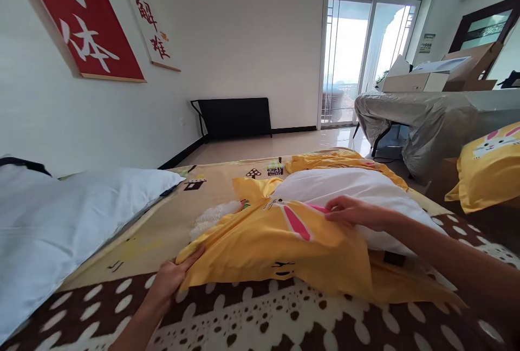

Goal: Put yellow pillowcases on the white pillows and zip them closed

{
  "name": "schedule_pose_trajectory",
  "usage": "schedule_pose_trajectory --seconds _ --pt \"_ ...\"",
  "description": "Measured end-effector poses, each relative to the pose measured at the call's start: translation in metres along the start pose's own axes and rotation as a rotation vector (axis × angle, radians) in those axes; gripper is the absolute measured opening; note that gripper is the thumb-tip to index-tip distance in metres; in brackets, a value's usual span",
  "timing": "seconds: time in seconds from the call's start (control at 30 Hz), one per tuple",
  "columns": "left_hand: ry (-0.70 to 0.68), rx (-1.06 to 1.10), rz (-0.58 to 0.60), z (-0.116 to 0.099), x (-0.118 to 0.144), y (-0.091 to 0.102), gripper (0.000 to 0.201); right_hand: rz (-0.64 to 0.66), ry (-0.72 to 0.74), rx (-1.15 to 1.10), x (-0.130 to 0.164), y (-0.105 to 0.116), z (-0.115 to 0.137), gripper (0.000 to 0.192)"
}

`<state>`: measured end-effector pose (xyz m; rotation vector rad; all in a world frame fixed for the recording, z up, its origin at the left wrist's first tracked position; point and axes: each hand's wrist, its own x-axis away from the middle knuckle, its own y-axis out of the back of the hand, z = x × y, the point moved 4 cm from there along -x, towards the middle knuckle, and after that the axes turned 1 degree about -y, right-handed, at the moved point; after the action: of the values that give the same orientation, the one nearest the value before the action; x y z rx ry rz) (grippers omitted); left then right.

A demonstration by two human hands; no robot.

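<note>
The yellow pillowcase (264, 242) lies on the bed (284, 324), the white pillow (345, 188) partly inside it; left hand (168, 280) pinches the case's near corner, fingers clamped on cloth; right hand (353, 211) grips the case's open edge on the pillow; best to hold that corner taut, I judge, so the case slides evenly.

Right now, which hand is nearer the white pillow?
Right. The right hand rests at the white pillow where it meets the yellow cover; the left hand grips the cover's near corner, away from it.
</note>
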<state>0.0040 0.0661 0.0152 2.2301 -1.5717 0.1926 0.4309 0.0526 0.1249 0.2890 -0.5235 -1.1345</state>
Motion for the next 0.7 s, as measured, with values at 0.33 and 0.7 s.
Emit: schedule_pose_trajectory --seconds 0.33,0.7 --pt "-0.185 -0.426 -0.165 0.017 0.018 0.022 0.054 -0.16 0.081 0.334 -0.078 0.001 0.017 0.014" --pt "-0.37 -0.737 -0.226 0.016 0.06 0.018 0.044 -0.254 0.307 0.963 -0.14 0.028 0.08 0.045"
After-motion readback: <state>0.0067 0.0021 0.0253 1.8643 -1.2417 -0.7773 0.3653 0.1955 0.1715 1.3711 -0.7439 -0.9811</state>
